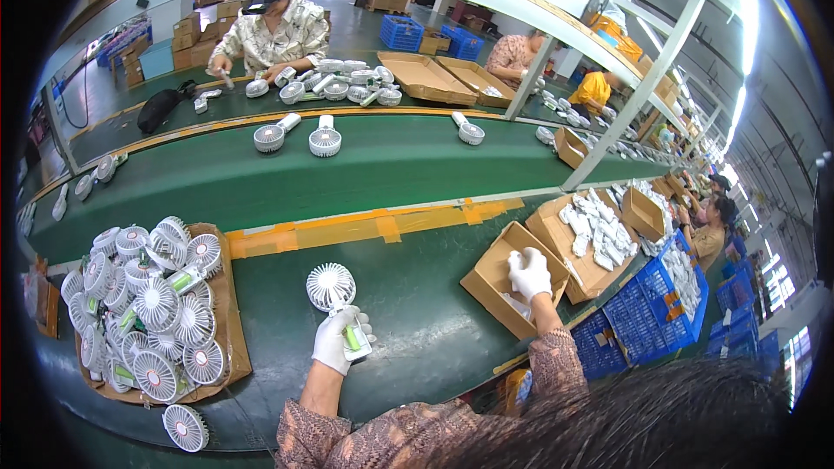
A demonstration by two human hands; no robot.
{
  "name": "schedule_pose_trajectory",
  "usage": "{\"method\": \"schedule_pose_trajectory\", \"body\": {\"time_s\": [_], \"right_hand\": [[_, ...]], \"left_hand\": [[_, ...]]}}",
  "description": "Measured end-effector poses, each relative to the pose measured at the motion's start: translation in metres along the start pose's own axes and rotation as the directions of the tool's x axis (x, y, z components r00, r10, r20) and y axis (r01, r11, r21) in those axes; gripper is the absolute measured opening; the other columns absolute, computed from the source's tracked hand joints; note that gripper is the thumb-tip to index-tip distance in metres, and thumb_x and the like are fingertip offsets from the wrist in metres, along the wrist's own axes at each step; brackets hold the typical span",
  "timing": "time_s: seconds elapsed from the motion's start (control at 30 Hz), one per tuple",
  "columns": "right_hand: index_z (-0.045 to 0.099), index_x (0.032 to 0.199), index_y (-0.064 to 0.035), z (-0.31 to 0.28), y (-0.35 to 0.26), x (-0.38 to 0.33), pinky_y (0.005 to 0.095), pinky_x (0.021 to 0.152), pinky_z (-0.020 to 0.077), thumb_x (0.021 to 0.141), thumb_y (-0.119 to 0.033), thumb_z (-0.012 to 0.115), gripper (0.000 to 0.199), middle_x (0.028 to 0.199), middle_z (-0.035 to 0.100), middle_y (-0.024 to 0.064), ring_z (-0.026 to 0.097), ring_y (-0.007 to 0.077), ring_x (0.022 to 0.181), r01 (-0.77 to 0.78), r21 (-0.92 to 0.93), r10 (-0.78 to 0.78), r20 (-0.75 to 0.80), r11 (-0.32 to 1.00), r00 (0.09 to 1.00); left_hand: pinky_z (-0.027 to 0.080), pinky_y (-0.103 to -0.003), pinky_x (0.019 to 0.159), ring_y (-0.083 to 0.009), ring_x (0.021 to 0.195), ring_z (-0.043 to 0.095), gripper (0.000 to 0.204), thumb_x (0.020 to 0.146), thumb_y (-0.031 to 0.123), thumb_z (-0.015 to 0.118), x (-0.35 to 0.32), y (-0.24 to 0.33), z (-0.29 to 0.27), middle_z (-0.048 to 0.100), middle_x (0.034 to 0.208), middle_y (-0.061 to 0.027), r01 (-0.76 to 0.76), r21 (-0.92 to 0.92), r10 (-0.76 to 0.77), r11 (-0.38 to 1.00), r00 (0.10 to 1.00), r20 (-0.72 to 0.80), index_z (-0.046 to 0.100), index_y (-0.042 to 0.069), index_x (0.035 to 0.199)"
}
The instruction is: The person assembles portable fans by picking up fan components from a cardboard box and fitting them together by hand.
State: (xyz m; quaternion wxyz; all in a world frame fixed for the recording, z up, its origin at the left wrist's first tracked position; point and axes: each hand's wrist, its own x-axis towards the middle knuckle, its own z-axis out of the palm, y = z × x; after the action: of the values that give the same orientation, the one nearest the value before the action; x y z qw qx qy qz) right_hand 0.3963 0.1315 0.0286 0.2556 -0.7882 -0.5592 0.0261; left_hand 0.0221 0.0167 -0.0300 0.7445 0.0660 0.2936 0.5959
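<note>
My left hand (334, 339), in a white glove, is closed round the handle of a white handheld fan (330, 287). Its round grille points up and away, and a green battery-like piece shows in the open handle. My right hand (528, 273), gloved too, reaches into a small cardboard box (493, 288). Its fingers are curled; whatever they may hold is hidden. Small whitish parts (519, 305) lie at the bottom of that box.
At left, a cardboard tray (233, 321) is heaped with similar fans; one loose fan (185, 427) lies by the near edge. Right are a carton of white handle pieces (599, 239) and blue crates (647, 304). Fans lie on the green conveyor (382, 165); a co-worker (274, 30) works opposite.
</note>
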Motion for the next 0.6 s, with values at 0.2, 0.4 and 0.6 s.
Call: {"method": "schedule_pose_trajectory", "body": {"time_s": [0.2,0.4,0.6], "right_hand": [[0.047,0.109,0.0004,-0.026,-0.076,-0.033,0.0251,0.043,0.0454,0.087,-0.025,0.062,0.037,0.092,0.058,0.0147,0.056,0.0133,0.051,0.118,0.866,-0.107,-0.075,0.486,0.991],[0.037,0.125,-0.0023,0.047,-0.162,-0.121,0.0304,0.052,0.0515,0.070,0.002,0.059,0.059,0.108,0.051,0.0160,0.059,0.0198,0.077,-0.267,0.879,-0.500,0.449,0.394,0.741],[0.041,0.122,0.0023,0.093,-0.192,-0.165,0.0334,0.087,0.0465,0.077,-0.008,0.063,0.052,0.114,0.054,0.0165,0.056,0.0230,0.104,-0.258,0.841,-0.585,0.522,0.476,0.620]], "left_hand": [[0.053,-0.039,0.052,-0.0213,0.061,0.060,0.014,0.083,0.012,0.054,-0.004,0.003,0.000,0.058,0.076,-0.0103,0.010,0.083,-0.004,0.996,0.998,-0.063,0.054,0.003,0.093],[0.052,-0.038,0.051,-0.0212,0.059,0.059,0.011,0.084,0.012,0.054,-0.007,0.004,-0.001,0.058,0.074,-0.0095,-0.028,0.062,0.033,0.998,0.997,-0.074,0.054,0.004,0.092],[0.055,-0.035,0.058,-0.0206,0.068,0.062,0.016,0.084,0.013,0.054,0.002,0.001,-0.013,0.059,0.084,-0.0075,-0.247,0.119,0.260,0.962,0.960,-0.109,0.055,0.003,0.097]]}}
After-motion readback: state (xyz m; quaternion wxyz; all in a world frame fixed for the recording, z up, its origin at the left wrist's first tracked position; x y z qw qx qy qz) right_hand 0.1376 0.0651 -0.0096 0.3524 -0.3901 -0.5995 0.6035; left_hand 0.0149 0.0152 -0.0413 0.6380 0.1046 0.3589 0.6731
